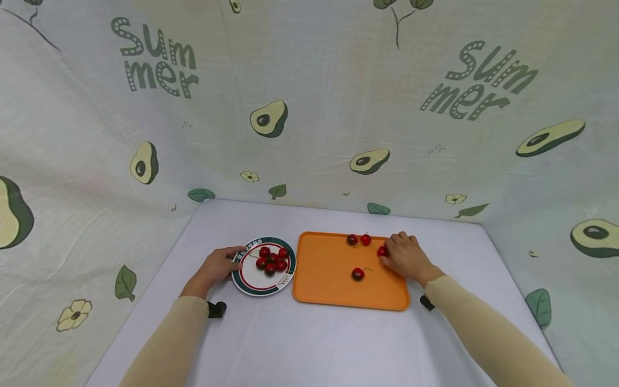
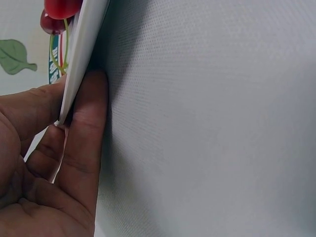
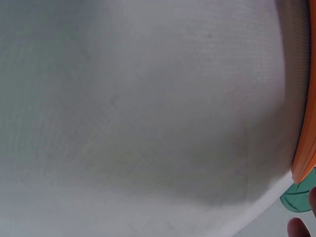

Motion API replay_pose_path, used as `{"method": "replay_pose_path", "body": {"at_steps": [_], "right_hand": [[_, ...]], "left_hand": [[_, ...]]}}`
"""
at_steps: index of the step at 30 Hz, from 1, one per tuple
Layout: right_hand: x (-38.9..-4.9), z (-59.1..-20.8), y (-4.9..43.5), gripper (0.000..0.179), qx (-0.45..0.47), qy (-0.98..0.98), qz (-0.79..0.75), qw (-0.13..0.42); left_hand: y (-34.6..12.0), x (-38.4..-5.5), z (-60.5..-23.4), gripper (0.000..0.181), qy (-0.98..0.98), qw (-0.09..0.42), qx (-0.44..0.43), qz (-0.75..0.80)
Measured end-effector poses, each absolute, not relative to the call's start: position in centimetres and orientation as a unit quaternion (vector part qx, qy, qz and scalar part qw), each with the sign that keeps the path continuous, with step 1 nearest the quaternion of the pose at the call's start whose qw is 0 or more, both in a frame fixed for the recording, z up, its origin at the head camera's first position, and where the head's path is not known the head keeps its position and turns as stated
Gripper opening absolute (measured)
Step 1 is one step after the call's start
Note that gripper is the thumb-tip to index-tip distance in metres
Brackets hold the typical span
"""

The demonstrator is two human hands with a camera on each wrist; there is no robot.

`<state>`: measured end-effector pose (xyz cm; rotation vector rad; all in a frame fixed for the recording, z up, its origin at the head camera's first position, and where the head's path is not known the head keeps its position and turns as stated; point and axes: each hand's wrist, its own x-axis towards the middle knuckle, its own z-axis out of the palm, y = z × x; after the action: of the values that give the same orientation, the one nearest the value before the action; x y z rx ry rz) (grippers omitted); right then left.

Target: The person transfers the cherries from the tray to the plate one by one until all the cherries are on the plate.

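Note:
At the left, my left hand (image 1: 217, 270) pinches the rim of a white plate (image 1: 250, 284) with a green and red border. The left wrist view shows the thumb (image 2: 37, 106) over the rim and fingers below it. Several dark red cherries (image 1: 273, 258) lie on the plate. My right hand (image 1: 405, 255) is over the right side of an orange tray (image 1: 324, 287), holding a cherry (image 1: 382, 251) between thumb and finger, partly hidden by the hand. In the right wrist view, only fingertips (image 3: 297, 228) show at the corner.
Two cherries lie near the tray's back edge, one a dark cherry (image 1: 352, 239) and one a red cherry (image 1: 366, 239). Another cherry (image 1: 358, 274) with a stem lies nearer the front. Plate and tray stand side by side on a white table (image 1: 309, 344), before an avocado-print cloth (image 1: 309, 70).

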<state>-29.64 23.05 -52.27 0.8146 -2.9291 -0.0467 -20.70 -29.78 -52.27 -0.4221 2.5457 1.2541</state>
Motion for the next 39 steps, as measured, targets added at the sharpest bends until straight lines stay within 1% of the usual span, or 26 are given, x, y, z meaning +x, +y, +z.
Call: {"method": "replay_pose_path", "body": {"at_steps": [4,12,20,29,39], "right_hand": [[-29.8,-52.2,23.2,0.044,0.267,-0.962,-0.015,0.056],[-30.3,-51.7,23.2,0.043,0.271,-0.959,-0.015,0.086],[-30.5,-50.8,22.0,0.042,0.287,-0.952,-0.011,0.108],[-30.4,-49.6,18.6,0.042,0.317,-0.94,-0.015,0.125],[-29.9,-48.4,13.0,0.038,0.374,-0.917,-0.016,0.136]], "left_hand": [[-29.7,-20.5,-52.1,0.052,0.881,0.131,-0.141,0.432],[-29.4,-20.6,-51.8,0.052,0.878,0.134,-0.148,0.435],[-29.4,-20.7,-51.8,0.051,0.884,0.13,-0.139,0.428],[-29.7,-20.8,-52.0,0.053,0.879,0.138,-0.152,0.431],[-29.7,-20.8,-52.3,0.053,0.88,0.138,-0.156,0.428]]}}
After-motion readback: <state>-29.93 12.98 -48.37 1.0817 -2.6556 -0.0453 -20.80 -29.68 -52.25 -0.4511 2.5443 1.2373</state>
